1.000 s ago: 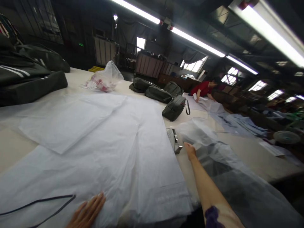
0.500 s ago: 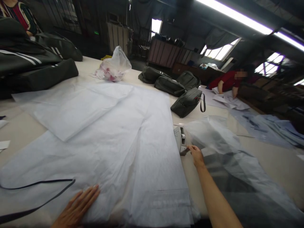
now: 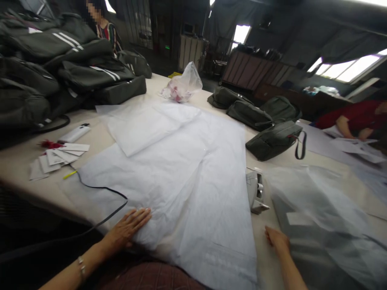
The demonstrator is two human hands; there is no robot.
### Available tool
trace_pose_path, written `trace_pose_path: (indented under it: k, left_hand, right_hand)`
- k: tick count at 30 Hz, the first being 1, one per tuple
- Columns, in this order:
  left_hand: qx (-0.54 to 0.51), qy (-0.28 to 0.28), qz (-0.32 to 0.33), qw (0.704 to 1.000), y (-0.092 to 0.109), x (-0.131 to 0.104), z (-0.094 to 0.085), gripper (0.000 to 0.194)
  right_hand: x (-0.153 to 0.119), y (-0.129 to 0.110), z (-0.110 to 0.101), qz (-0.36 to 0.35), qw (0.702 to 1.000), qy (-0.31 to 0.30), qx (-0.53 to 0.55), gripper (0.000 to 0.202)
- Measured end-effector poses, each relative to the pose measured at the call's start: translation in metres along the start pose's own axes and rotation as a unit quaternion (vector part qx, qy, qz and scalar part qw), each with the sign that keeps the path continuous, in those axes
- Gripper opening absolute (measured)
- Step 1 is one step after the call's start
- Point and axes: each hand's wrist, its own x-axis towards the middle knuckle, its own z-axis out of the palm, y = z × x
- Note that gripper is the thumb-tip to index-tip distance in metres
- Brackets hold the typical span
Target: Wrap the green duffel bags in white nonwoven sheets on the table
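My left hand [image 3: 128, 227] lies flat, fingers stretched out, on the near edge of a stack of large translucent plastic bags [image 3: 169, 173]. A thin dark cord [image 3: 104, 187] with a yellow tip runs over the bags beside that hand and drops off the table edge. My right hand [image 3: 276, 238] is closed just in front of a grey tape dispenser [image 3: 255, 191], apart from it; whatever the fingers pinch is too small to make out. To its right lies a dark item in a clear plastic bag [image 3: 320, 225].
Dark bags with white stripes [image 3: 87, 76] are piled at the left, near fanned white tags [image 3: 57, 159] and a white handheld object [image 3: 74, 133]. Small dark pouches [image 3: 272, 139] and a knotted clear bag [image 3: 181, 88] sit farther back. Two people [image 3: 359, 117] are across the table.
My right hand has drawn back from the tape dispenser toward me. The view has swung left, showing more of the bag pile and the tags. My left hand stays flat on the plastic.
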Motion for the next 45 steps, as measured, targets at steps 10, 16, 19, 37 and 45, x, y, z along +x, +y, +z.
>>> trace_pose_path:
  k: [10,16,19,37,45]
  left_hand:
    - [-0.026,0.024,0.010,0.999,-0.001,-0.002,0.005,0.111]
    - [-0.021,-0.005,-0.001,1.000,0.002,0.000,0.004,0.113]
    - [-0.039,0.005,0.011,0.999,0.000,-0.001,0.007,0.116]
    - [-0.098,-0.008,0.017,0.995,-0.002,0.000,0.010,0.119]
    - [-0.234,-0.036,0.062,0.970,-0.007,0.004,-0.003,0.106]
  right_hand:
    - [-0.164,-0.138,0.198,-0.127,0.888,-0.441,-0.037,0.041]
    - [-0.193,-0.135,0.284,-0.123,0.857,-0.455,-0.207,0.021]
    - [-0.181,-0.130,0.294,-0.134,0.832,-0.446,-0.301,0.022]
    - [-0.169,-0.149,0.273,-0.325,0.794,-0.311,-0.409,0.060]
    - [-0.209,-0.047,0.299,-0.581,0.667,-0.278,-0.375,0.071]
